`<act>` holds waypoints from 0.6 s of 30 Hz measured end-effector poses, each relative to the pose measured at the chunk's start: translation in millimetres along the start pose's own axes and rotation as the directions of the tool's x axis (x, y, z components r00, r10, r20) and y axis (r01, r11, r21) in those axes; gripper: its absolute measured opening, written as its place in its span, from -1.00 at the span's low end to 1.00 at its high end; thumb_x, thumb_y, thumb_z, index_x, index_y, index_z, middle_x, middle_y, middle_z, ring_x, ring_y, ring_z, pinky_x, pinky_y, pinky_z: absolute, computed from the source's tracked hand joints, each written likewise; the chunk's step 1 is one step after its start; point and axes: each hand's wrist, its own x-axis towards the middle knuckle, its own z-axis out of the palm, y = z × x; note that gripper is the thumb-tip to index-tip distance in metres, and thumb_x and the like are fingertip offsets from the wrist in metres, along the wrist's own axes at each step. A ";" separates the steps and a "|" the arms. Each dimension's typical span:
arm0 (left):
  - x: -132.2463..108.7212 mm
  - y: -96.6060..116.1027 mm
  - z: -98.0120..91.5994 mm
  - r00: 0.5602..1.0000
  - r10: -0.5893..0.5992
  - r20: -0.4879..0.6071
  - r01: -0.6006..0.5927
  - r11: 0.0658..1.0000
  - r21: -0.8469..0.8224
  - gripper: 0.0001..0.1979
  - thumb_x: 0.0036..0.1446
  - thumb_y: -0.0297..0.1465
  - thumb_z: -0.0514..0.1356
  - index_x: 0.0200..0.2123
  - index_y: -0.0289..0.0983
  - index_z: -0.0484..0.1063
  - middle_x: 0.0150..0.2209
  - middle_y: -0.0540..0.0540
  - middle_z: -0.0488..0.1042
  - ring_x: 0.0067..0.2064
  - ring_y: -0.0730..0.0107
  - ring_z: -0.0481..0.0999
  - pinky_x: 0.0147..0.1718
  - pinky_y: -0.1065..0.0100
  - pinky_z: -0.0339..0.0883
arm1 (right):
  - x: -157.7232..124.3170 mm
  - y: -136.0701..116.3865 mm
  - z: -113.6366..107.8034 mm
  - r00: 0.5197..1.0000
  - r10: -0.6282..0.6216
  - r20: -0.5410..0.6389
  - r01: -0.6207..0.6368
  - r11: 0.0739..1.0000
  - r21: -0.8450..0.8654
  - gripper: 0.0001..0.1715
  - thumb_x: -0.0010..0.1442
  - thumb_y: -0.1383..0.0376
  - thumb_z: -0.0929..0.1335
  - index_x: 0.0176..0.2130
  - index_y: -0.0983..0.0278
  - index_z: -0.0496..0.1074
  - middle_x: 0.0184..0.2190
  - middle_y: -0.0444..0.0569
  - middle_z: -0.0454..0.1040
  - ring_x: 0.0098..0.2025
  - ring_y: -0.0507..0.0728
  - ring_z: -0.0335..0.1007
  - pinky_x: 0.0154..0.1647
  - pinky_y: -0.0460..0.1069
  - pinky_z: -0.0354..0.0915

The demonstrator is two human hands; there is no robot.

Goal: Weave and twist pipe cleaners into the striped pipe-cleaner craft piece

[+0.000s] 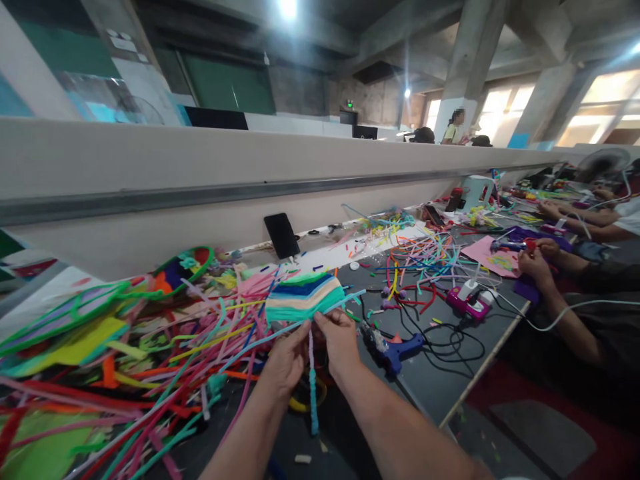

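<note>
Fingers (303,331) of the left hand (285,363) and right hand (343,343) pinch the striped piece (303,300) low down, likely to steady it without hiding its colours.

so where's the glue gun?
Head view, right of centre: blue glue gun on the table, just right of the right hand, left of the pink power strip.

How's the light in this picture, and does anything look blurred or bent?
Head view: glare blooms around the ceiling lamp; windows at right look washed out; pillars lean outward; the fan looks smeared; the striped piece shows distinct colours.
</note>
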 end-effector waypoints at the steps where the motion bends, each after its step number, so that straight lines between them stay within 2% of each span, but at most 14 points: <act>1: -0.3 -0.3 0.0 1.000 -0.014 0.004 0.014 1.000 0.009 -0.51 -0.17 -0.49 0.39 -0.08 -0.30 0.48 -0.18 -0.13 0.59 -0.07 0.11 0.54 -0.02 0.16 0.42 | -0.1 0.1 0.0 1.000 -0.001 0.001 0.001 1.000 0.000 -0.72 -0.11 0.20 0.47 -0.62 0.29 0.37 -0.62 -0.19 0.33 -0.56 -0.02 0.12 -0.47 -0.08 0.17; 4: -0.7 -0.9 0.5 0.999 -0.032 -0.012 0.033 0.999 0.019 -0.53 -0.16 -0.51 0.38 -0.08 -0.30 0.49 -0.18 -0.13 0.59 -0.05 0.11 0.53 -0.03 0.16 0.43 | -1.0 -1.1 0.6 1.000 -0.004 0.016 0.004 1.000 0.016 -0.74 -0.12 0.22 0.47 -0.62 0.29 0.37 -0.60 -0.18 0.35 -0.54 -0.02 0.15 -0.45 -0.08 0.18; 8: 0.2 -2.4 1.2 0.998 0.007 -0.056 -0.007 1.000 -0.002 -0.59 -0.15 -0.52 0.37 -0.14 -0.29 0.51 -0.19 -0.12 0.59 -0.04 0.14 0.53 -0.04 0.22 0.44 | -2.1 -4.5 2.2 1.000 0.019 0.013 -0.019 0.998 0.053 -0.71 -0.15 0.25 0.48 -0.65 0.29 0.33 -0.65 -0.22 0.30 -0.56 -0.02 0.13 -0.45 -0.08 0.16; 12: 1.5 -4.5 2.2 0.998 0.032 -0.050 -0.032 0.999 0.001 -0.56 -0.23 -0.54 0.40 -0.17 -0.31 0.51 -0.22 -0.10 0.59 -0.05 0.16 0.53 -0.03 0.23 0.43 | -1.8 -6.1 3.0 0.997 0.079 -0.002 -0.078 0.995 0.065 -0.70 -0.18 0.22 0.49 -0.66 0.28 0.33 -0.69 -0.23 0.29 -0.60 -0.03 0.09 -0.50 -0.07 0.13; 15: 1.7 -4.6 3.0 0.996 0.070 -0.062 -0.069 0.998 0.013 -0.55 -0.26 -0.55 0.42 -0.19 -0.32 0.51 -0.24 -0.08 0.60 -0.05 0.18 0.53 -0.01 0.26 0.40 | -2.3 -7.9 3.8 0.997 0.075 -0.021 -0.073 0.995 0.075 -0.67 -0.20 0.24 0.49 -0.69 0.28 0.29 -0.73 -0.26 0.25 -0.62 -0.04 0.06 -0.53 -0.08 0.08; 18: 1.1 -3.2 3.9 0.994 0.077 -0.075 -0.076 0.997 0.020 -0.57 -0.27 -0.53 0.43 -0.22 -0.33 0.52 -0.26 -0.08 0.60 -0.07 0.18 0.54 0.01 0.25 0.39 | -3.7 -10.2 4.8 0.996 0.093 0.004 -0.093 0.993 0.074 -0.71 -0.19 0.23 0.49 -0.66 0.28 0.34 -0.71 -0.24 0.29 -0.62 -0.03 0.08 -0.53 -0.08 0.07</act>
